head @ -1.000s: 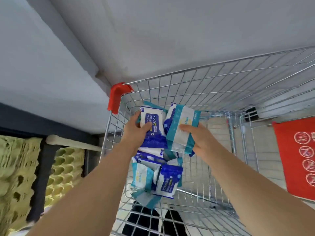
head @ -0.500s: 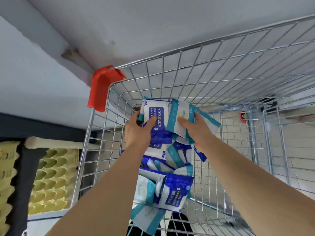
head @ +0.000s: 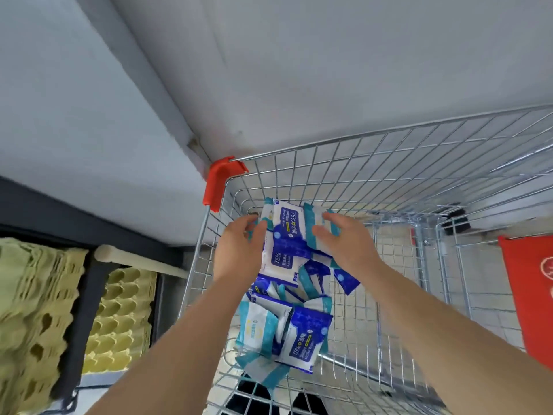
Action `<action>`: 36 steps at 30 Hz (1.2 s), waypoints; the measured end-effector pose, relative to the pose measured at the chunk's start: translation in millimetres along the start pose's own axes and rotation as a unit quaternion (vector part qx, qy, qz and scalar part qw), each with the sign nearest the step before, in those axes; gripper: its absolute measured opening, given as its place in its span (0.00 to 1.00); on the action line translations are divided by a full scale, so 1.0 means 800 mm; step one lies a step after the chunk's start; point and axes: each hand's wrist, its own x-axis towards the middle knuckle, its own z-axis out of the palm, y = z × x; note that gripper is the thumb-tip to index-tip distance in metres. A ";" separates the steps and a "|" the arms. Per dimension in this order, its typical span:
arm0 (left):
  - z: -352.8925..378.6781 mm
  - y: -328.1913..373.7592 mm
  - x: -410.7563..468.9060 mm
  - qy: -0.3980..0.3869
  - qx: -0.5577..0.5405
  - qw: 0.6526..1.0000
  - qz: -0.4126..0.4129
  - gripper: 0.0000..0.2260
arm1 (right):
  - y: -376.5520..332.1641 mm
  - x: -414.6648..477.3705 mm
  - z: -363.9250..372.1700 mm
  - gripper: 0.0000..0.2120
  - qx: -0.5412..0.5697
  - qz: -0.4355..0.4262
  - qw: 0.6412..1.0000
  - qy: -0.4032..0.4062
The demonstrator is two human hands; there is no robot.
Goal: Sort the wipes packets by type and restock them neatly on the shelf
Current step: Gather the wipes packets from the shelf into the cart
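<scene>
Several wipes packets lie heaped in a wire shopping cart. Some are dark blue and white, marked 75%. Others are teal and white. My left hand grips a dark blue 75% packet by its left edge at the far end of the heap. My right hand lies over a teal packet beside it, fingers curled round it. More packets are partly hidden under both hands.
A red plastic corner guard caps the cart's far left corner, close to a grey wall. Stacked egg trays sit in a dark rack at the left. A red sign stands at the right.
The view has tilted, so the cart sits lower and further right in frame. Both hands stay on their packets at the far end of the heap, the right hand flatter over the teal one.
</scene>
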 end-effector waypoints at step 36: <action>-0.829 -0.053 -0.460 0.369 0.220 0.878 0.211 0.17 | -0.704 -0.630 0.131 0.21 -0.059 -0.567 0.821 0.027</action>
